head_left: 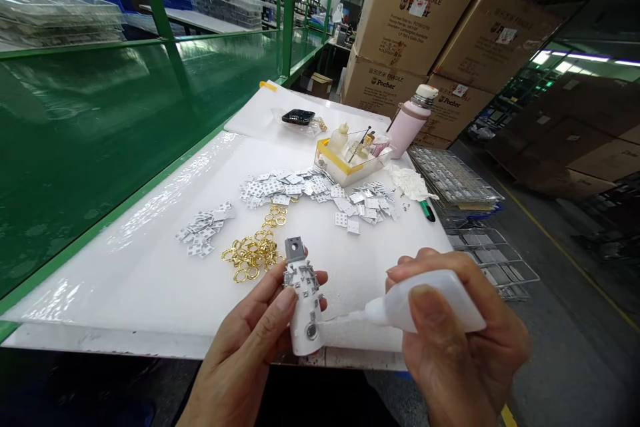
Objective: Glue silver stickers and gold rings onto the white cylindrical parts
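Note:
My left hand (pixel 265 330) is closed around a small white tower-shaped part (pixel 306 310), which has a grey square top and many little grey studs on its side. Near its lower end is a dark round hole. In my right hand (pixel 460 347) is a white squeeze bottle (pixel 435 300), lying sideways with its thin nozzle pointed left at the lower side of the part. Whether the tip touches the part I cannot tell. Just beyond my left hand lies a heap of gold rings (pixel 253 255). Flat grey plates with holes (pixel 280 185) are spread behind them.
A clear tray with a yellow edge (pixel 340 163) holds small bottles and tools. Beside it stand a pink flask (pixel 410 123) and crumpled white tissue (pixel 413 181). A green marker (pixel 427 211) lies at the right edge. Cartons (pixel 405 20) are stacked behind; a green conveyor (pixel 100 127) runs left.

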Demonstrator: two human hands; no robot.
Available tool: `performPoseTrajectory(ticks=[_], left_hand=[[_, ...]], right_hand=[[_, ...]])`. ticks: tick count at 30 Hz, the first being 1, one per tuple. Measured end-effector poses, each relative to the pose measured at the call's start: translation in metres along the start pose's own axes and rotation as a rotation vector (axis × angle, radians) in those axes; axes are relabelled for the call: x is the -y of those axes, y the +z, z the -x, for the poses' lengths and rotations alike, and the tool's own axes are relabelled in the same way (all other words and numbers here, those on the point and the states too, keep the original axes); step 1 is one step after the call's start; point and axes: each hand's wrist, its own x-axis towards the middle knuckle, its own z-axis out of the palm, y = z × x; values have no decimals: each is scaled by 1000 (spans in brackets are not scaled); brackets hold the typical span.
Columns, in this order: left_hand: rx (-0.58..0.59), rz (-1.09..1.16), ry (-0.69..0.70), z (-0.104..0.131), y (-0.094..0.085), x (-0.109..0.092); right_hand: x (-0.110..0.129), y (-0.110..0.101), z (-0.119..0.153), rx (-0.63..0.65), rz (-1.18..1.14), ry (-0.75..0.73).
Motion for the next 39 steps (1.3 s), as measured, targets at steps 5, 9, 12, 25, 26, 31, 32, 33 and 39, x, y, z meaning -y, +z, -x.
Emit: performPoseTrajectory(ticks=[5, 9, 12, 25, 26, 31, 32, 33, 39], left_hand=[[30, -15, -4, 0, 2, -1], [69, 8, -15, 2, 4, -4], [70, 36, -21, 4, 5, -5], [67, 63, 3, 6, 4, -3], [67, 66, 7, 6, 4, -3], [73, 79, 13, 3, 6, -2], [80, 75, 11, 2, 6, -2], [87, 68, 7, 2, 6, -2], [109, 63, 0, 1, 6, -3]], right_hand=[[0, -2, 1, -18, 15, 6], [1, -7, 4, -31, -73, 50], [2, -11, 5, -83, -75, 75], [-3, -9, 8, 15, -48, 21], [-3, -9, 8, 13, -31, 21], [5, -4, 12, -42, -10, 108], [7, -2, 13, -60, -16, 144], [9, -1, 13, -75, -23, 175], [13, 1, 14, -77, -26, 194]])
